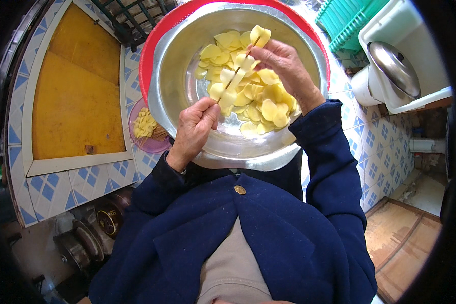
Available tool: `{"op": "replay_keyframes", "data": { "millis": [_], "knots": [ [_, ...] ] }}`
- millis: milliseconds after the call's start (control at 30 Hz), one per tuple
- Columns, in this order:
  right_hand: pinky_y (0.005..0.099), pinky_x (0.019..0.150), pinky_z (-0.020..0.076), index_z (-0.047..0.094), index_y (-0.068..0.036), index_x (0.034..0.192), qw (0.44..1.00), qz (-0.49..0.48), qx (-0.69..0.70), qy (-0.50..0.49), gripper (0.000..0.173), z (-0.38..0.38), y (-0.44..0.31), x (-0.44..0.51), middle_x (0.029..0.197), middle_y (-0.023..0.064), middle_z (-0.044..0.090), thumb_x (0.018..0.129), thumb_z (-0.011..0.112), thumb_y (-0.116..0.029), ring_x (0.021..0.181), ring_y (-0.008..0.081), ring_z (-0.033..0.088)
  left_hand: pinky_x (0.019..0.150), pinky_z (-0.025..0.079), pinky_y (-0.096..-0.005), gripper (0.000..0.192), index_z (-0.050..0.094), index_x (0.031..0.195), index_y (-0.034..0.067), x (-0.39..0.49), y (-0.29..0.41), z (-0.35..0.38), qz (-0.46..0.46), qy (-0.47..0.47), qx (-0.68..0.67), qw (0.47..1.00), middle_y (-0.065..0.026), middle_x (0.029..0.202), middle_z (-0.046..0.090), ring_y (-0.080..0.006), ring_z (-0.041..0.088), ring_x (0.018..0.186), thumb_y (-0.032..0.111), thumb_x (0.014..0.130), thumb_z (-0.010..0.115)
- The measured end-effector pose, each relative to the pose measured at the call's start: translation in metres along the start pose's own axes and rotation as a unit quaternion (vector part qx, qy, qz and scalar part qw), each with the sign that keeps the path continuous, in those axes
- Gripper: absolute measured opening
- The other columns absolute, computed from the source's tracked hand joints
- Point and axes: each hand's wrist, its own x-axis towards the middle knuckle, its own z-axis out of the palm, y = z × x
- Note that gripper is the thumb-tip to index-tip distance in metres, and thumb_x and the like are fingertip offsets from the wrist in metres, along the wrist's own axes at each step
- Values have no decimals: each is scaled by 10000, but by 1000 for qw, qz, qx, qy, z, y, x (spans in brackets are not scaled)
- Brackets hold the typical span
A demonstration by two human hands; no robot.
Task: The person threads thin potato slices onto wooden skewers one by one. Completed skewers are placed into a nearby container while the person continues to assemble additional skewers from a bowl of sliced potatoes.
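Observation:
My left hand (196,129) grips the lower end of a thin wooden skewer (233,79) between thumb and forefinger. Several thin, pale yellow potato slices are threaded along it, and one slice (260,35) sits near its upper tip. My right hand (280,65) is at the upper part of the skewer, its thumb and fingertips pinching at the slices there; my fingers partly hide the contact. Below both hands, a heap of loose potato slices (270,104) lies in a wide metal basin (228,152).
A red basin (149,72) shows around the metal one. At the left, a pink plate (152,145) holds folded slices (143,123) and bare skewers (160,133). A green plastic rack (345,24), a white tub (429,60) and a metal lid (394,69) stand at the right.

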Motion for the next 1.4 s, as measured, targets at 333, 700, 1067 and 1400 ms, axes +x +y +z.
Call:
{"op": "replay_keyframes", "data": {
  "millis": [333,700,1067,1400],
  "knots": [
    [308,787,499,644,-49,991,985,114,113,-67,363,3,4,0,921,102,634,794,685,-351,870,177,616,524,368,-198,147,572,844,0,0,-1,1,-15,5,-36,999,19,617,485,-49,447,568,118,906,511],
    [296,792,499,625,-63,1044,981,15,191,29,346,-1,1,4,996,80,638,846,625,-347,905,156,612,525,373,-201,144,582,851,1,0,-2,0,10,18,2,1000,15,590,492,-53,459,564,121,901,521],
    [289,764,512,630,-53,1027,989,-27,132,68,313,1,4,4,959,82,636,890,563,-326,877,159,615,523,351,-191,136,580,864,0,-2,-4,3,25,25,17,999,21,621,468,-57,427,572,106,915,510],
    [300,819,499,576,-20,1066,976,19,207,72,319,-7,2,2,988,128,622,946,446,-286,918,177,609,502,355,-206,121,561,835,-15,-2,-6,7,89,40,78,992,10,607,455,-59,429,557,77,903,522]
  ]
}}
